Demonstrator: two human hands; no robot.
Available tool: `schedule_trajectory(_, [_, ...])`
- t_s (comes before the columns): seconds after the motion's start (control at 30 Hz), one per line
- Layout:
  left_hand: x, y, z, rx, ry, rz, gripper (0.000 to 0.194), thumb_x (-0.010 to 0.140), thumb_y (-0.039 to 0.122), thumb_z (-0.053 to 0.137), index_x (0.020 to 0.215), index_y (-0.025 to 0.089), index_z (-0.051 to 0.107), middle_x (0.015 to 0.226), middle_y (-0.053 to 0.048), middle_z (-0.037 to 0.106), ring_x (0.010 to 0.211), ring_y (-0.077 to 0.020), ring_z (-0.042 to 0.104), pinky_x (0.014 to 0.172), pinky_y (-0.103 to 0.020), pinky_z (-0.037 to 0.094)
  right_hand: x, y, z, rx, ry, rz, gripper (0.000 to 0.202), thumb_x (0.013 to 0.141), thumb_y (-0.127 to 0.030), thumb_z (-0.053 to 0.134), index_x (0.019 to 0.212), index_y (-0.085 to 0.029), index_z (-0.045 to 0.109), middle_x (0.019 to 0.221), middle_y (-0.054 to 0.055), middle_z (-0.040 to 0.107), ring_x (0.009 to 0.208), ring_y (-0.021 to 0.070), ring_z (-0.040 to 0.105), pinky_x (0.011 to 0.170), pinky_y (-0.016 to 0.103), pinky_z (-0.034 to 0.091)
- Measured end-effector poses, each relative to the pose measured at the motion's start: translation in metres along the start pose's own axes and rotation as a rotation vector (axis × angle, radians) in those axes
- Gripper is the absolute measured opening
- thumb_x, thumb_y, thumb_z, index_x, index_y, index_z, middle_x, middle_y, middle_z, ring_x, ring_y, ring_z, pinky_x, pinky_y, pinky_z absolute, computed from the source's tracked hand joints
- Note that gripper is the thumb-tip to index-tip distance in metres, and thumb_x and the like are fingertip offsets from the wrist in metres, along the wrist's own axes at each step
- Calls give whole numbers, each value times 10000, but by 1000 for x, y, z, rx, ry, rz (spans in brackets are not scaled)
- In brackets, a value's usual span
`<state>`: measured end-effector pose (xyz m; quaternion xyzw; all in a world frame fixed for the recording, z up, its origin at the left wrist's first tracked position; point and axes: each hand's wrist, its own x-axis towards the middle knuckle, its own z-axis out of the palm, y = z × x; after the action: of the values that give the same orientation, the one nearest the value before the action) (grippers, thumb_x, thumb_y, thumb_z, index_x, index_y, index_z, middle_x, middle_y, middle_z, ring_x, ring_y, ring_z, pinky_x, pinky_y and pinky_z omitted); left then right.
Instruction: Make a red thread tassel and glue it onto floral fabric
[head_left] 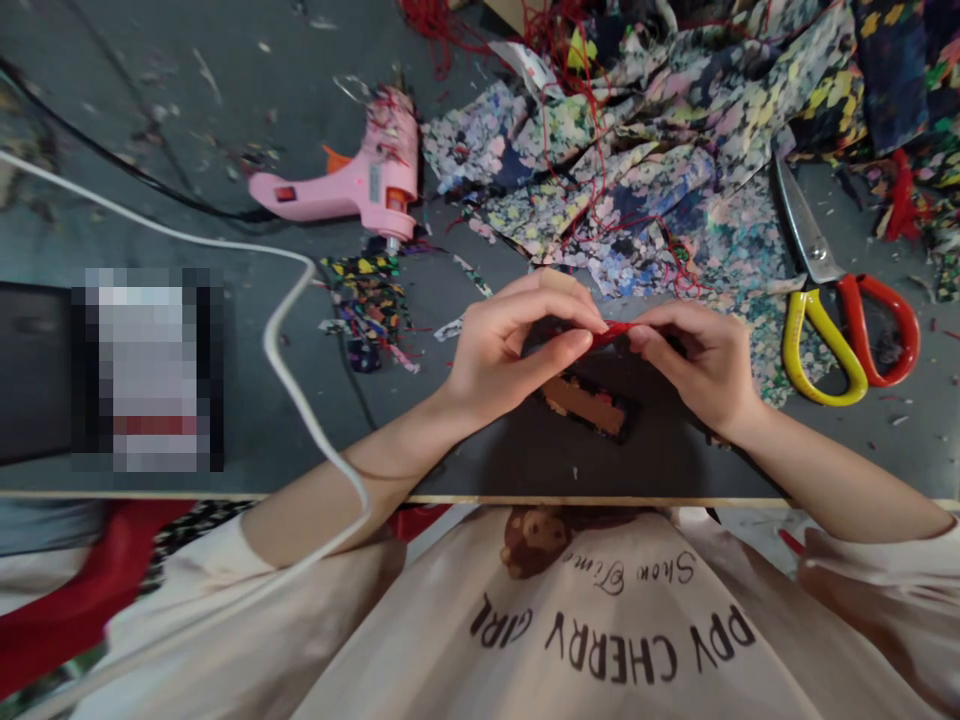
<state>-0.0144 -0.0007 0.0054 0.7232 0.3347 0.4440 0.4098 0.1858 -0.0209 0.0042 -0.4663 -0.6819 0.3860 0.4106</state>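
A short bundle of red thread (611,333) is stretched between my two hands above the table's near edge. My left hand (517,345) pinches one end between thumb and fingertips. At the other end, my right hand (697,355) pinches it in the same way. Below my hands lies a small brown strip with dark, ragged edges (589,404), partly covered by my left hand. Flower-patterned fabric scraps (615,210) are heaped just beyond, with loose red threads tangled over them.
A pink glue gun (337,190) lies at the upper left. Scissors with yellow and red handles (825,290) rest on the right. A white cable (289,300) runs across the left side and over my left forearm. A phone-like device (210,370) is blurred out. Small patterned scraps (367,305) lie nearby.
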Motion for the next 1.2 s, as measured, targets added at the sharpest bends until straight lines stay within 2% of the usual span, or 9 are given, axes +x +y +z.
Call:
schedule_trajectory(0.17, [0, -5, 1, -99, 45, -14, 50, 863, 215, 676, 833, 203, 715, 836, -21, 684, 836, -117, 659, 762, -253, 528, 0, -1, -1, 2, -1, 10, 153, 881, -233, 615, 783, -155, 702, 646, 4, 638, 583, 97, 553, 555, 224, 423])
schedule_trajectory(0.53, [0, -7, 4, -155, 94, -23, 83, 849, 242, 701, 776, 203, 689, 777, -15, 662, 781, -118, 649, 703, -262, 531, 0, 0, 0, -7, -21, -15, 118, 869, -177, 619, 788, -156, 703, 683, 2, 676, 603, 89, 564, 564, 218, 425])
schedule_trajectory(0.83, [0, -6, 3, -147, 84, -42, 165, 842, 297, 706, 749, 185, 628, 778, -20, 620, 772, -122, 627, 695, -267, 530, 0, 1, 0, -12, -27, -20, 127, 875, -183, 617, 789, -158, 707, 688, 2, 680, 608, 90, 568, 571, 221, 425])
schedule_trajectory(1.0, [1, -8, 2, -165, 46, -20, 208, 782, 290, 769, 799, 194, 585, 839, -17, 591, 805, -128, 610, 735, -280, 539, 0, 0, -1, -23, -35, -15, 122, 872, -177, 615, 793, -161, 707, 694, 5, 687, 623, 96, 584, 575, 223, 430])
schedule_trajectory(1.2, [1, -9, 2, -158, 35, -40, 201, 796, 300, 755, 817, 199, 583, 860, -19, 588, 819, -128, 614, 755, -286, 547, 1, -2, -2, -28, -42, 0, 135, 877, -197, 607, 783, -169, 700, 699, 10, 694, 629, 105, 593, 587, 234, 442])
